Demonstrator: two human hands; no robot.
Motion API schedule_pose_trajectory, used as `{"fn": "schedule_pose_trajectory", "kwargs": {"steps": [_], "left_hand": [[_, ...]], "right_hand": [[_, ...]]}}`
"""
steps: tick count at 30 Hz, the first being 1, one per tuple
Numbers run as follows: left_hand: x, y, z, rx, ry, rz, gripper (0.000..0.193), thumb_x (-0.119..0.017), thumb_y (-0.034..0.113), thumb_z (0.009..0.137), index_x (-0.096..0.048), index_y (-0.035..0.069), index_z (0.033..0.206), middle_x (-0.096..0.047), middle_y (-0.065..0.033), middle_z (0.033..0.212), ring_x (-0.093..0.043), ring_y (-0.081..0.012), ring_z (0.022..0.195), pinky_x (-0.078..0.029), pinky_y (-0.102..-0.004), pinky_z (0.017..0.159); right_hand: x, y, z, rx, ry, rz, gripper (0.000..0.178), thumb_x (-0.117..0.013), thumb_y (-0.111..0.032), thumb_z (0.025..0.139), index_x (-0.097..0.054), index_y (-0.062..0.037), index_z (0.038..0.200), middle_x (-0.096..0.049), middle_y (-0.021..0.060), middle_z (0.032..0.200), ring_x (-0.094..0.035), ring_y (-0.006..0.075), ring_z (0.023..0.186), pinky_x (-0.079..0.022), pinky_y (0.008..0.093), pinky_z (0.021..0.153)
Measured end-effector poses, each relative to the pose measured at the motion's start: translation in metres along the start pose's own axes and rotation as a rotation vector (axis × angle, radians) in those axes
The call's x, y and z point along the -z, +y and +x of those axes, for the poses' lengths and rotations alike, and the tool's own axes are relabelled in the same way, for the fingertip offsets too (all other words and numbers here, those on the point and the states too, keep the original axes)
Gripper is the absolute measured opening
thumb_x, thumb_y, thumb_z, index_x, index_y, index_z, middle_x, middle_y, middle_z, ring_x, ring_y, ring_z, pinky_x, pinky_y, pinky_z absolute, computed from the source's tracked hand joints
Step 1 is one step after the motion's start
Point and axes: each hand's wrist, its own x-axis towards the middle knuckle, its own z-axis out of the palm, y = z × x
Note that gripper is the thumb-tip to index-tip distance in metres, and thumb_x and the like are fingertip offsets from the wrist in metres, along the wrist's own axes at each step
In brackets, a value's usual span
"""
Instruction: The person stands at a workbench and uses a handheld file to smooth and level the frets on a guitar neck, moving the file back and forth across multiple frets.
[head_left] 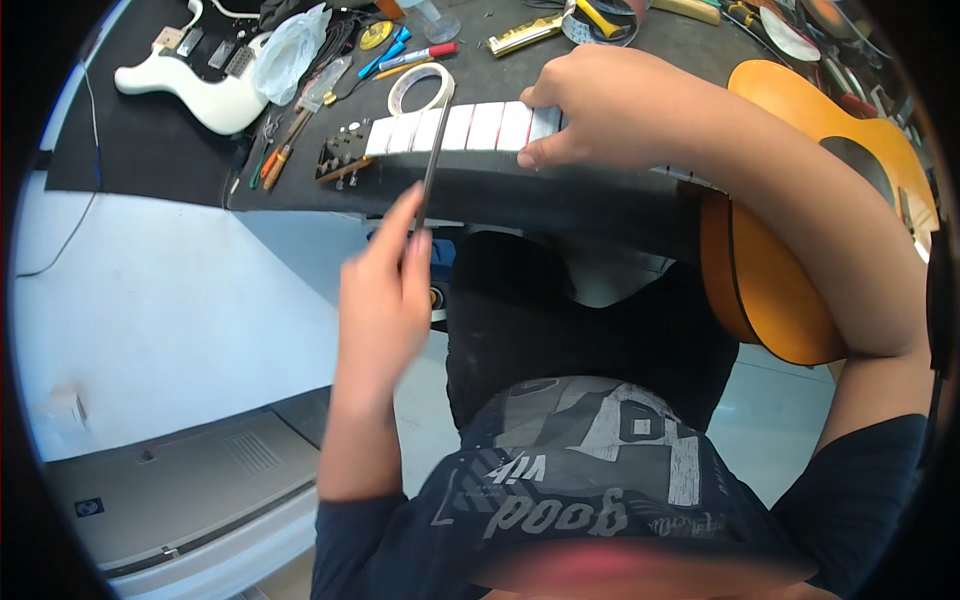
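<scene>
An acoustic guitar [790, 290] with an orange-brown body lies at the right, its neck running left along the table's near edge. White tape strips [455, 127] cover the fingerboard between the frets, and the dark headstock [343, 157] points left. In my left hand [385, 285], slightly blurred, is a slim metal file [433, 160], pinched by its near end and lying across the neck close to the headstock. My right hand [590, 105] is wrapped over the neck farther toward the body, thumb on the near side.
Behind the neck lie a tape roll [420, 88], markers [418, 58] and a plastic bag [292, 58]. A white electric guitar body [205, 95] rests at the left, near screwdrivers [285, 155]. More tools crowd the far right. A grey case [190, 490] stands at the lower left.
</scene>
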Motion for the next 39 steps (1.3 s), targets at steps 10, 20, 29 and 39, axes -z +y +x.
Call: {"fn": "schedule_pose_trajectory", "kwargs": {"steps": [10,20,29,39], "left_hand": [[0.006,0.019,0.073,0.125,-0.087,-0.072,0.044,-0.061,0.015,0.114,-0.067,0.012,0.158,-0.060,0.0027,0.072,-0.055,-0.0078,0.068,-0.047,-0.0268,0.065],[0.025,-0.007,-0.053,0.154,0.081,-0.278,0.045,-0.057,0.008,0.114,-0.064,0.004,0.159,-0.065,0.0004,0.085,-0.053,-0.0030,0.067,-0.044,-0.0216,0.062],[0.022,-0.033,-0.044,0.104,-0.074,-0.444,0.049,-0.059,0.012,0.114,-0.059,0.000,0.161,-0.069,-0.0020,0.092,-0.051,-0.0022,0.066,-0.041,-0.0204,0.061],[0.006,-0.016,0.050,0.149,-0.189,-0.655,0.050,-0.064,0.016,0.110,-0.062,0.004,0.158,-0.061,0.0018,0.077,-0.052,-0.0046,0.063,-0.043,-0.0253,0.060]], "right_hand": [[0.009,-0.009,0.001,-0.021,-0.059,-0.006,0.057,-0.080,-0.046,0.100,-0.079,0.0002,0.134,-0.080,0.0247,0.097,-0.081,0.0359,0.094,-0.063,0.0450,0.091],[0.002,-0.006,0.000,0.001,-0.026,-0.039,0.063,-0.079,-0.049,0.100,-0.077,0.0018,0.137,-0.081,0.0235,0.105,-0.079,0.0380,0.104,-0.061,0.0471,0.098],[0.008,-0.012,-0.003,-0.034,-0.046,0.011,0.067,-0.080,-0.050,0.099,-0.075,0.0005,0.142,-0.081,0.0252,0.115,-0.077,0.0393,0.112,-0.059,0.0460,0.104],[-0.002,0.001,-0.006,0.044,0.126,0.046,0.055,-0.083,-0.045,0.097,-0.082,0.0020,0.126,-0.082,0.0230,0.102,-0.081,0.0351,0.096,-0.063,0.0430,0.092]]}}
